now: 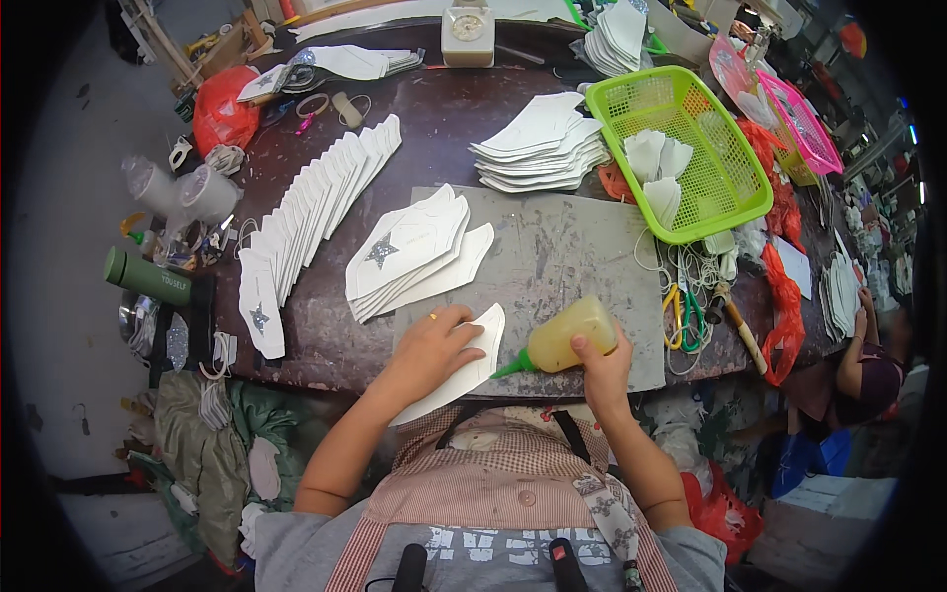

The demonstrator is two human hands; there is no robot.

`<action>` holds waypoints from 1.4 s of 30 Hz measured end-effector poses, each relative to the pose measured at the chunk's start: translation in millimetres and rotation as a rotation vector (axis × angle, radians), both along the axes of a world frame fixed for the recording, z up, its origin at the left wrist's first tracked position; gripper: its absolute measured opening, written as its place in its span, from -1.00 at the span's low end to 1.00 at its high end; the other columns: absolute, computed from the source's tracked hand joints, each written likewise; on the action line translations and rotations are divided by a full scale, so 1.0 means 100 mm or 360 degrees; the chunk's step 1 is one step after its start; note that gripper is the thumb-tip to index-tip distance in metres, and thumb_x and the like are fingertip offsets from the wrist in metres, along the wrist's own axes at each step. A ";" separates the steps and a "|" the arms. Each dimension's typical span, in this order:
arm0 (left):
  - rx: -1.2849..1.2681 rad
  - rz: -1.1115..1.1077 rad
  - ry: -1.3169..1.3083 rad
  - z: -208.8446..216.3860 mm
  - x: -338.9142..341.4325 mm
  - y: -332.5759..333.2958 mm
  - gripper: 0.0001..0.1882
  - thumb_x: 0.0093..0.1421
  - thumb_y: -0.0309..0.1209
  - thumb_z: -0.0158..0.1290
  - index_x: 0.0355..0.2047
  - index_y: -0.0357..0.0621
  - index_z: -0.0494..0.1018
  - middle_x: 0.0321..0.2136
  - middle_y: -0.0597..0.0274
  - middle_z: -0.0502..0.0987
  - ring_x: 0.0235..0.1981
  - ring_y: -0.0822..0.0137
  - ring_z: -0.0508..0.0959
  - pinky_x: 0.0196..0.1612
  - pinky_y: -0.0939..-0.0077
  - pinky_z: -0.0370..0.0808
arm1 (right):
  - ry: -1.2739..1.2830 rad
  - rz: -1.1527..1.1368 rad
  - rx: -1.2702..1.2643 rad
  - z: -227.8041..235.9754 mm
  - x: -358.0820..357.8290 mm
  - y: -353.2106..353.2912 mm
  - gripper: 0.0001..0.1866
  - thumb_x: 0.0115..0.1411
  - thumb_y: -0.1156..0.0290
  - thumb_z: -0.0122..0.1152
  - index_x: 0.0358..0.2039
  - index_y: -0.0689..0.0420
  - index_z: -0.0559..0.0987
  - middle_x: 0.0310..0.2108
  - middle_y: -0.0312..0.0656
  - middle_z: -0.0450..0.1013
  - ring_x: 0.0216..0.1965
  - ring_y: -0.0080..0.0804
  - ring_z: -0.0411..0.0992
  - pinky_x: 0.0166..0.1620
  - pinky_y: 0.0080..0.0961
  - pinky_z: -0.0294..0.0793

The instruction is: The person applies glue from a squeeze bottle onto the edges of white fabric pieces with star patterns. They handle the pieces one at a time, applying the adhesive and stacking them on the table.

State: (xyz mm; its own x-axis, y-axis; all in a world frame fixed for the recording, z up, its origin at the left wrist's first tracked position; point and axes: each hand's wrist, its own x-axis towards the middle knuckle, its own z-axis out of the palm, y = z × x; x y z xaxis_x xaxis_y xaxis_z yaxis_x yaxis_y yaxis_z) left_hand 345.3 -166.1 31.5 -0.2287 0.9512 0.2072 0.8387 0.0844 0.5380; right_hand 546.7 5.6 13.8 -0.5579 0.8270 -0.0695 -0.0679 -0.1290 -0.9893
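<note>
My right hand [604, 367] is wrapped round a squeeze bottle [572, 335] of yellowish liquid, tilted so its green nozzle [513, 366] points left and down. The nozzle tip is close to the right edge of a white cut piece [473, 370], apparently a shoe-upper part. My left hand [434, 353] lies over that piece with its fingers spread and pressed on top; the thumb is hard to see. The piece's lower end reaches past the table's front edge. Just beyond, a loose stack of white pieces [409, 252] has a glittery star on top.
A fanned row of white pieces [311, 202] lies at left, and a taller pile [538, 148] at the back. A green basket [651, 222] holds white pieces. Scissors [674, 316] and a wooden-handled tool [747, 340] lie at right. A green flask [148, 276] is at left. Another person [868, 370] sits far right.
</note>
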 end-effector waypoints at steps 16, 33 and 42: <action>0.1237 0.1735 -0.0513 0.40 -1.10 -1.39 -0.51 0.15 -0.59 0.17 0.10 -0.22 0.34 -0.41 0.31 0.51 -0.44 0.53 0.47 -0.35 0.61 0.42 | 0.0690 -0.0262 -0.0433 -0.29 0.21 0.49 -0.38 0.30 0.03 0.14 0.22 0.16 0.28 0.10 -0.12 0.36 0.10 -0.21 0.38 0.15 -0.16 0.41; 0.0602 0.0793 0.0285 0.06 -1.17 0.32 -0.62 0.17 -0.31 0.13 -0.03 -0.22 0.47 -0.04 0.04 0.50 0.03 0.03 0.45 0.07 0.18 0.36 | 0.0628 -0.0171 -0.0144 -0.35 0.12 0.44 -0.40 0.29 0.09 0.18 0.20 0.18 0.28 0.06 -0.13 0.37 0.06 -0.23 0.40 0.10 -0.22 0.46; 0.0676 0.0709 0.0742 -0.16 -1.04 0.57 -0.77 0.12 -0.31 0.18 -0.26 -0.12 0.49 -0.15 0.13 0.53 -0.06 0.17 0.49 0.06 0.09 0.30 | 0.0715 -0.0181 -0.0171 -0.36 0.17 0.43 -0.42 0.30 0.08 0.16 0.19 0.16 0.30 0.05 -0.16 0.39 0.08 -0.26 0.40 0.17 -0.21 0.39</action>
